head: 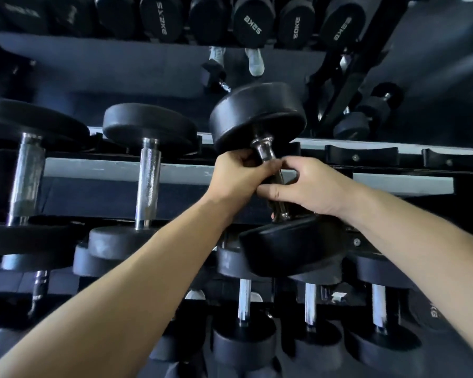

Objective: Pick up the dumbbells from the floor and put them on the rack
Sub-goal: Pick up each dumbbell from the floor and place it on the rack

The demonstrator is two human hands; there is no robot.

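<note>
Dumbbell [258, 115] is being held tilted over the rack's [120, 167] middle tier, with the left hand [238, 174] and right hand [313, 186] both wrapping its chrome handle. Two other dumbbells [148, 173] are lying on that tier to the left, black saddles [362, 156] are sitting to the right, and a row of dumbbells [243, 301] is filling the tier below.

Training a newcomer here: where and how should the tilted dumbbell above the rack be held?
By its chrome handle, between the two black heads, reaching from the near side. The left hand and right hand wrap it there; the heads are too broad to hold.
</note>
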